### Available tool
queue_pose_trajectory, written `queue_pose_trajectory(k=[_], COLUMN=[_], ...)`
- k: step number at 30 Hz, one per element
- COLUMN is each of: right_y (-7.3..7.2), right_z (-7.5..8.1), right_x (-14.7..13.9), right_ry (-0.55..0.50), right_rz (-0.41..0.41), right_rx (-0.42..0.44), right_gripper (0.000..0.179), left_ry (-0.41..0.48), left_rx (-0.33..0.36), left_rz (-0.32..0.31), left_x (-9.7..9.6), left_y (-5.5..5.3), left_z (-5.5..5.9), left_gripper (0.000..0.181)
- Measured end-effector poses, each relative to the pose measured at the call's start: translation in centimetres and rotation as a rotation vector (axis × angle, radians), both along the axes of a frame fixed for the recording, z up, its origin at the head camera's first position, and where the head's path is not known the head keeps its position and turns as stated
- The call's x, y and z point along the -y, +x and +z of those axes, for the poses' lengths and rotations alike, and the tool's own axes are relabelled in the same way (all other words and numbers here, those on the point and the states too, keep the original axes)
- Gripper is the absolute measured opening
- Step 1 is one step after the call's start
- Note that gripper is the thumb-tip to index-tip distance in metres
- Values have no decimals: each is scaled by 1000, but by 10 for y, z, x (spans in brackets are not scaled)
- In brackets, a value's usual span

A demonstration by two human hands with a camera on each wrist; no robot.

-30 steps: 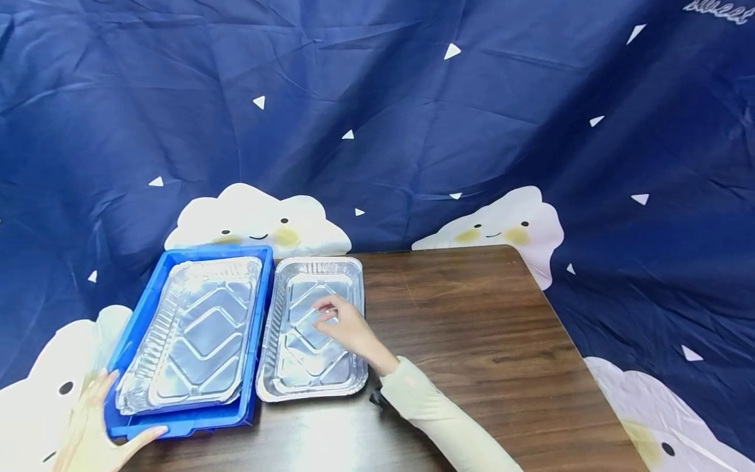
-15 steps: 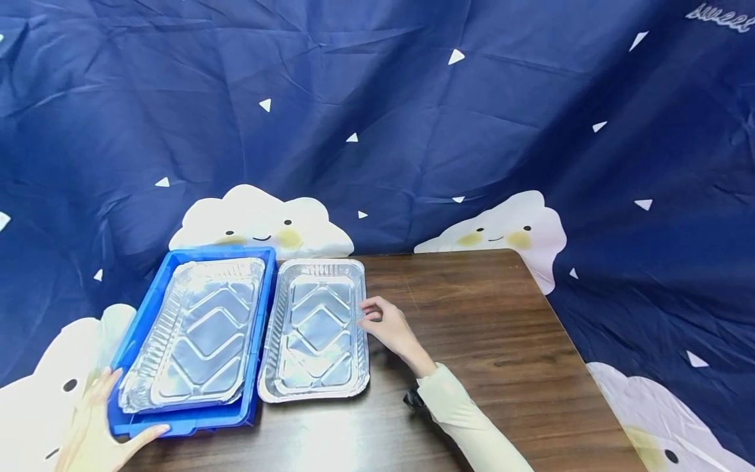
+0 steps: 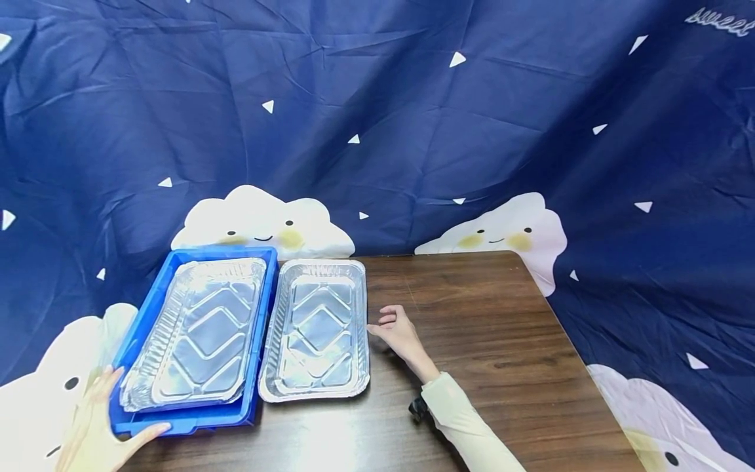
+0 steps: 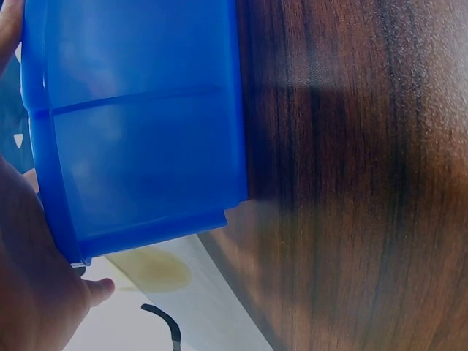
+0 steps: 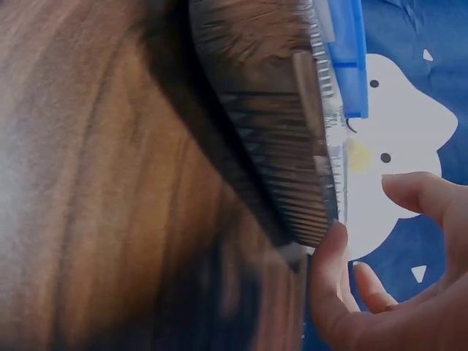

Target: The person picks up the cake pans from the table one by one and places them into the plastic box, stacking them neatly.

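A blue plastic bin [image 3: 134, 331] stands at the table's left end, with a foil tray [image 3: 215, 328] lying in it. My left hand [image 3: 97, 426] holds the bin's near left corner, thumb along the front rim and fingers at the left side. The left wrist view shows the bin's outer wall [image 4: 146, 146] close up. Just right of the bin lies a second foil tray [image 3: 318, 328] on the table. My right hand [image 3: 401, 337] is beside this tray's right rim, fingers loosely bent; in the right wrist view one fingertip [image 5: 335, 238] is right at the rim.
The brown wooden table [image 3: 472, 328] extends right of the second tray. A dark blue cloth [image 3: 377, 118] printed with clouds and triangles hangs behind it. Something small and black [image 3: 417, 410] shows under my right wrist.
My right hand has moved right, from over the second foil tray to beside its right rim. My left hand, the bin and both trays keep their places; the head view shifted slightly.
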State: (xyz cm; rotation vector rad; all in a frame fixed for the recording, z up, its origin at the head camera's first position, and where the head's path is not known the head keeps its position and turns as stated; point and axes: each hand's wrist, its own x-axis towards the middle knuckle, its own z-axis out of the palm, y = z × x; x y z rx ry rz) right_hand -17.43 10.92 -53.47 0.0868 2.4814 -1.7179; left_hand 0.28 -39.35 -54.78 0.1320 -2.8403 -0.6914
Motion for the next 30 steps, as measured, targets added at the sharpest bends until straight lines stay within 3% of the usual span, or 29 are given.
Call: queue_pose_trajectory(k=[12,23,30], right_y=[1,3,0], right_z=[-16,-17,-21], right_x=[4,13,15], right_ry=[-164,-207,-226], right_rz=[31,43,88], right_rx=[102,123,120], right_gripper=[54,48,50], left_ry=[1,-2,-1], left_rx=[16,27,28], left_rz=[-6,-5,4], left_x=[3,2,4], left_y=[-1,1,1], left_z=[-2,0,-5], left_gripper=[132,130,131])
